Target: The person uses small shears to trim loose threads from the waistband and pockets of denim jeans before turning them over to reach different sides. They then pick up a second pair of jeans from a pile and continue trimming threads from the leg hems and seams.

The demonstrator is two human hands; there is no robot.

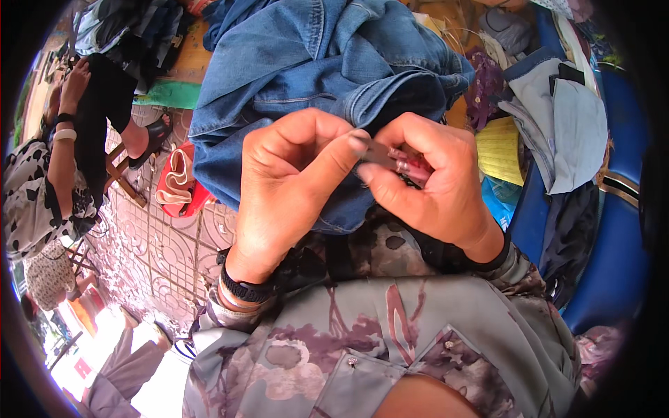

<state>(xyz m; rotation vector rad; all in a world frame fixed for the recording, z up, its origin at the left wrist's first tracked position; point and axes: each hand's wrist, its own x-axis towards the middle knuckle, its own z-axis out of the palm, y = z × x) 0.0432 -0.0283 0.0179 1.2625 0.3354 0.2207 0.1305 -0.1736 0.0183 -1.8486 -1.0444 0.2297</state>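
My left hand is closed in a pinch, thumb against bent index finger, just in front of a rolled edge of blue denim. What it pinches is hidden behind the thumb. In my right hand is a small tool with a pinkish-red body and a flat grey part pointing left to my left thumb; its exact kind is unclear. Both hands are close together over a bunched blue denim garment, which spreads away from me and hangs down toward my lap.
On the right are a blue padded seat with light denim pieces and a yellow ribbed object. A red bag rests on the tiled floor. Another person's arm and sandalled foot are at left.
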